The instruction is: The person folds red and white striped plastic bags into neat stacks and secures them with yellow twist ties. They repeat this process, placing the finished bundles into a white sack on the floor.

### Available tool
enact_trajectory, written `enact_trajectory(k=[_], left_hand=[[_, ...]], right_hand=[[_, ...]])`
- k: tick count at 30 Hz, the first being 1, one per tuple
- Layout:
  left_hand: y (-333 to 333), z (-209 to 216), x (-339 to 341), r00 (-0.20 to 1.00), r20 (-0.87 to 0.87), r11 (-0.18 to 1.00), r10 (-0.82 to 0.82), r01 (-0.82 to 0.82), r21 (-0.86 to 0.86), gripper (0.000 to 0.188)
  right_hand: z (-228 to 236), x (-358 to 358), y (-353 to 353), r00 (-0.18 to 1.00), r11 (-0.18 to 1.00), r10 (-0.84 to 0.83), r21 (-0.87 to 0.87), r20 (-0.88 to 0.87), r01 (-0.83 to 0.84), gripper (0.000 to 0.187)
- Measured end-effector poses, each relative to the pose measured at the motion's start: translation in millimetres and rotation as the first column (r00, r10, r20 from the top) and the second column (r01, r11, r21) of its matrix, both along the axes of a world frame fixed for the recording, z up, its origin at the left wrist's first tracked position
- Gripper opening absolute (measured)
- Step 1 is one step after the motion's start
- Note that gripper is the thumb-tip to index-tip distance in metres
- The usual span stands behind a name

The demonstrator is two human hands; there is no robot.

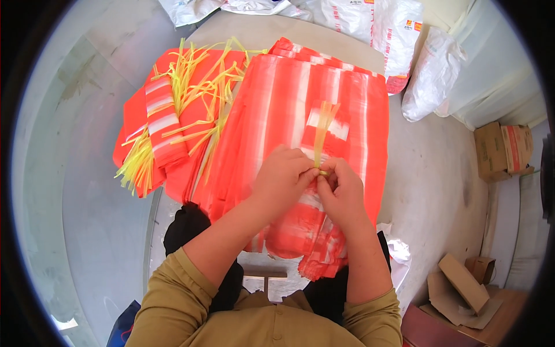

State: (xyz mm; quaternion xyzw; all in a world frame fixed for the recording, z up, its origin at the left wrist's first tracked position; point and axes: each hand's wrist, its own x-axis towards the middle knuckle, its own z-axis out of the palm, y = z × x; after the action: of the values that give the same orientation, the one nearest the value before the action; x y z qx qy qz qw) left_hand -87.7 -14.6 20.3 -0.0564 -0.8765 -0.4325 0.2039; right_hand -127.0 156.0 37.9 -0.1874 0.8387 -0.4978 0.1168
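My left hand (284,173) and my right hand (341,189) meet over a stack of red-and-white striped plastic sheets (277,110). Both pinch a yellow plastic strip (321,136), whose flat free length points away from me. The strip crosses a gathered red-and-white plastic bundle (324,248) that runs toward me beneath my hands. Its far end shows beyond my fingers, and its ruffled near end hangs at the stack's front edge. My fingers hide where the strip goes round the bundle, so I cannot tell whether it is knotted.
To the left, more red plastic carries a rolled striped bundle (165,124) and many loose yellow strips (191,75). White printed sacks (399,40) stand along the back. Cardboard boxes (503,151) sit at the right, with an opened carton (462,289) at lower right.
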Motion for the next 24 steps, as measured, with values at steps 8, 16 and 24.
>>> enact_trajectory(k=[8,16,24], left_hand=[[2,1,0,0.999,0.049,0.994,-0.005,0.000,0.114,0.004],[1,-6,-2,1.000,-0.009,1.000,0.022,-0.022,-0.010,0.006],[5,-6,1,0.996,-0.092,0.947,0.000,-0.029,-0.319,0.011]], right_hand=[[-21,0,4,0.998,0.987,-0.035,-0.158,-0.053,0.027,0.020],[-14,-8,-2,0.748,0.997,0.068,0.013,-0.660,-0.080,0.023],[-14,-12,-1,0.562,0.992,0.120,0.117,-0.818,-0.041,0.028]])
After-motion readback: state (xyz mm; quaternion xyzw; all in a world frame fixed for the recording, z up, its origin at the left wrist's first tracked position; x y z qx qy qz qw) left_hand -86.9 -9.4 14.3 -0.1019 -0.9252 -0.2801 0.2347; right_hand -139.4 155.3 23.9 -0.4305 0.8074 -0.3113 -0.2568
